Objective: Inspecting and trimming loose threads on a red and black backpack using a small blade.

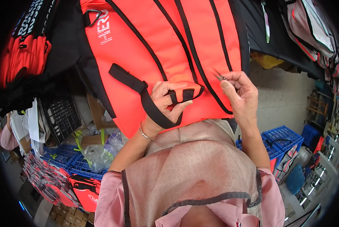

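Note:
A large bright orange-red bag [146, 49] with black piping and dark sides lies in front of me, its lower edge at my lap. My left hand [165, 102] is closed on a small orange tab with black edging [188, 94], pinched between thumb and fingers. A black webbing strap [150, 104] loops over that wrist, its free end lying on the bag. Above the bag's right part, my right hand [241, 92] pinches small thread snips [218, 75]. Their pointed metal tips face up and left, apart from the tab; the handles are mostly hidden in the fingers.
Blue plastic crates [283, 138] stand on both sides of me, with clear plastic bags [97, 155] over the left ones. Orange-and-black pieces [27, 56] hang at the far left. A green-and-white handled tool [266, 26] lies on the dark surface at upper right. Another person's arm [7, 137] shows at left.

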`<action>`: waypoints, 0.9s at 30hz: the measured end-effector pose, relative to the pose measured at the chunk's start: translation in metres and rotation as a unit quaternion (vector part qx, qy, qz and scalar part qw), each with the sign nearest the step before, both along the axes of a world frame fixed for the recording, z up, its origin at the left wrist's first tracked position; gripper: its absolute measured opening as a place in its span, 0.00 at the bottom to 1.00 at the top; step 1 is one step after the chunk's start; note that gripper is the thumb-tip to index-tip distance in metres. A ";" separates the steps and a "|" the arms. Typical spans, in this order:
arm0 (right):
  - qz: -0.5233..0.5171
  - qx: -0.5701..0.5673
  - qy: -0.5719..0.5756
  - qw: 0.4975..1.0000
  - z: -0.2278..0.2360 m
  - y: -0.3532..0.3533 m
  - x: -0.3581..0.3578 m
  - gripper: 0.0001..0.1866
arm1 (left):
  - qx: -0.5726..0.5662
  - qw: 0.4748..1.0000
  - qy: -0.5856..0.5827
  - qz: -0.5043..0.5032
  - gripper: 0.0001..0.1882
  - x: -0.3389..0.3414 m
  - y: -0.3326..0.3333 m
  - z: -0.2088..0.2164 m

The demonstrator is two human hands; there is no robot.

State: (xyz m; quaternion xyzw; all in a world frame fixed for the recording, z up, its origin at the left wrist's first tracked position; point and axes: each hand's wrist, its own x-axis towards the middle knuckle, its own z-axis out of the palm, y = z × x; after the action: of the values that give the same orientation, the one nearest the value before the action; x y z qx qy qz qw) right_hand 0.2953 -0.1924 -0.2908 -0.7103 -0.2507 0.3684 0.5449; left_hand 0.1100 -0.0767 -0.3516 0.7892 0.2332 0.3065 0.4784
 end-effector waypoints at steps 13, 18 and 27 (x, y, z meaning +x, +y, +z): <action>0.102 0.170 -0.363 0.910 -0.030 0.012 -0.033 0.20 | -0.046 0.998 -0.021 -0.029 0.14 -0.003 0.001 0.005; 0.042 0.129 -0.444 0.886 -0.024 0.023 -0.015 0.07 | -0.112 0.993 -0.015 -0.021 0.15 -0.007 0.000 0.007; -0.012 -0.022 -0.202 0.979 0.007 -0.005 0.009 0.14 | 0.297 0.953 -0.001 -0.055 0.04 -0.008 0.006 -0.010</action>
State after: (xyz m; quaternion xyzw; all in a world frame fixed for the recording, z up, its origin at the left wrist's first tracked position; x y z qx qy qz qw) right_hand 0.3044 -0.1969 -0.2835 -0.7844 -0.3391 0.2167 0.4720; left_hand 0.1023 -0.0709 -0.3617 0.9070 0.0879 0.3356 0.2388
